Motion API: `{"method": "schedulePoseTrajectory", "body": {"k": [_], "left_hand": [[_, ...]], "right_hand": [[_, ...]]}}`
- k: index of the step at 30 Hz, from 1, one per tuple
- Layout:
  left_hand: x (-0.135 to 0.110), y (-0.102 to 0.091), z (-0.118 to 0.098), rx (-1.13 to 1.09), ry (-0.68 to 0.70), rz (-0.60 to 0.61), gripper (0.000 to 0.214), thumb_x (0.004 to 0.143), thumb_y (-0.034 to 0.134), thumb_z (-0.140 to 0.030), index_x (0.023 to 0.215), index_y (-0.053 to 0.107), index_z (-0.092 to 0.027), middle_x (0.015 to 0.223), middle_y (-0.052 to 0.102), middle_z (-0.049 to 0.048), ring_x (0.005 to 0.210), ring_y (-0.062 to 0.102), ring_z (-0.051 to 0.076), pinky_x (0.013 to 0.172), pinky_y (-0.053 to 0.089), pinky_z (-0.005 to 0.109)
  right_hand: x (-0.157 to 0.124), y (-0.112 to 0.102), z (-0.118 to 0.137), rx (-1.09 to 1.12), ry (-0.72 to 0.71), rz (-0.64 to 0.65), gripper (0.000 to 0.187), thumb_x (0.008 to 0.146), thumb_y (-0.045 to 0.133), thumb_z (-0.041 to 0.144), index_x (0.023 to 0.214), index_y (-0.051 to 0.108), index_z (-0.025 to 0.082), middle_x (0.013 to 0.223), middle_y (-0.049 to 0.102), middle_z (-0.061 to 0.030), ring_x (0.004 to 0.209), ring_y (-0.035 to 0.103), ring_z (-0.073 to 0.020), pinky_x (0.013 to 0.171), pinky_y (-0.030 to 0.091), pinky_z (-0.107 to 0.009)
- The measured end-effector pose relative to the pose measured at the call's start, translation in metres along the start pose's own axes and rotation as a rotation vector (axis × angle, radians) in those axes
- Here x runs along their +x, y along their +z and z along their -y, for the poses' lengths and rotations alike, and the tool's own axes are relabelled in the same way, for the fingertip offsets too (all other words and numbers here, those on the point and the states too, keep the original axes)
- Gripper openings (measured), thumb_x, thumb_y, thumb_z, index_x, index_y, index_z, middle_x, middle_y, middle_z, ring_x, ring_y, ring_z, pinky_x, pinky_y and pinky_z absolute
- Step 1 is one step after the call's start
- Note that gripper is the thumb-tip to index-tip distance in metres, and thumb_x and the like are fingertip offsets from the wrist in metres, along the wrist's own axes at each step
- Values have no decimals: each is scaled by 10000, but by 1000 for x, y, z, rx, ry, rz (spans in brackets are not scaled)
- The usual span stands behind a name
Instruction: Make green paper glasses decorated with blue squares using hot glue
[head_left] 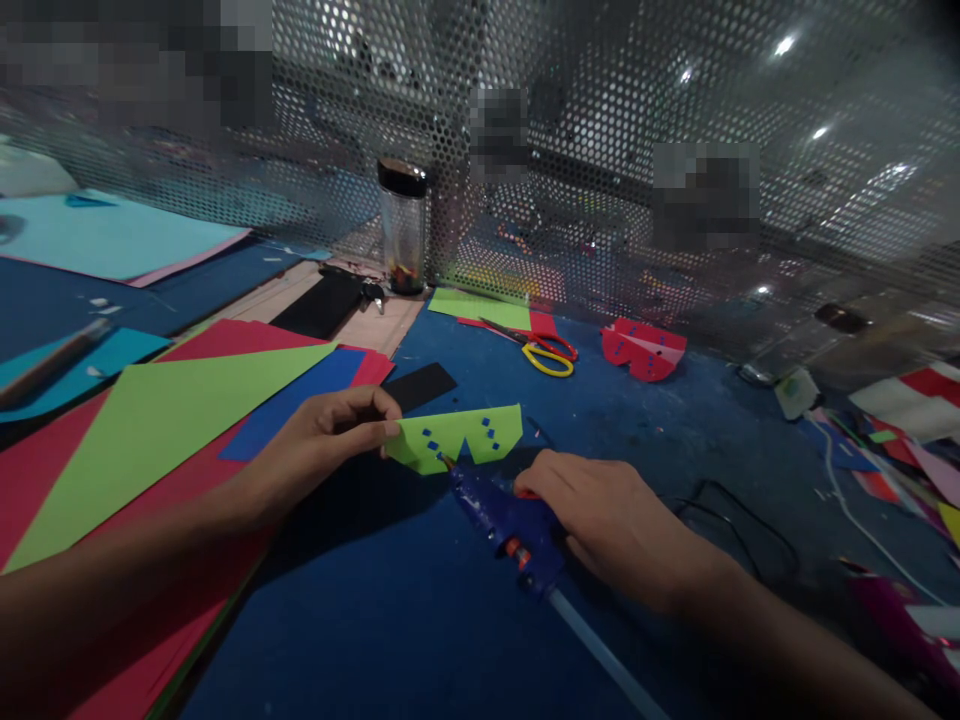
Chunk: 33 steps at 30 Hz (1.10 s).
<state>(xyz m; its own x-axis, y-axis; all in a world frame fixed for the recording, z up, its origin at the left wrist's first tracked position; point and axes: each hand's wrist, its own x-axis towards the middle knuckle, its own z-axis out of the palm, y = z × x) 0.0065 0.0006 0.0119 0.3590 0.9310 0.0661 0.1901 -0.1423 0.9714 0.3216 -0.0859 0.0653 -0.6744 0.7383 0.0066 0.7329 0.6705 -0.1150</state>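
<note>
The left hand pinches one end of the green paper, which stretches out to its right, and the right hand grips the glue gun, its tip by a blue diamond.

The lime-green cutout bears small dark-blue diamonds on both halves. The glue gun is deep blue with an orange-red part, its glue stick milky and translucent. The surface is dark blue. Toward its left edge, a lime-green sheet overlaps red sheets; near its far edge, scissors pair red and yellow handles, and a red cutout shows dark spots.
</note>
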Motion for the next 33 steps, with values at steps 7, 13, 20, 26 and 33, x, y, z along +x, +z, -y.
{"method": "schedulePoseTrajectory", "body": {"k": [7,13,20,26,33], "left_hand": [[0,-1,0,-4,-12,12,212,946,742,-397,823,735,-225,760,705,5,727,644,169,705,516,292],[-1,-1,0,-24,-44,0,219,922,765,-422,831,746,-224,764,726,12,750,659,187,712,516,297],[-3,2,-5,-43,-40,-5,220,946,745,-396,834,744,-207,757,717,-24,749,635,164,731,493,291],[0,-1,-1,-27,-20,5,211,931,762,-392,823,732,-214,735,703,-16,710,627,150,689,491,271],[3,-3,3,15,-11,8,247,933,745,-446,831,717,-223,712,692,1,667,622,167,629,493,277]], "right_hand": [[1,1,-2,0,-1,-2,279,950,590,-8,1149,661,175,1063,746,-61,903,705,-208,690,471,-309],[3,2,0,8,13,26,297,935,593,-16,1142,660,185,1072,748,-54,912,702,-209,692,462,-314],[3,0,1,20,25,40,278,963,587,-6,1146,668,186,1068,745,-52,902,689,-203,699,446,-312],[0,-4,-1,82,45,28,297,946,612,-8,1158,662,194,1086,741,-46,937,701,-199,719,450,-304],[0,-5,-3,294,108,6,292,961,627,38,1194,646,212,1159,761,-53,1006,721,-190,817,496,-293]]}}
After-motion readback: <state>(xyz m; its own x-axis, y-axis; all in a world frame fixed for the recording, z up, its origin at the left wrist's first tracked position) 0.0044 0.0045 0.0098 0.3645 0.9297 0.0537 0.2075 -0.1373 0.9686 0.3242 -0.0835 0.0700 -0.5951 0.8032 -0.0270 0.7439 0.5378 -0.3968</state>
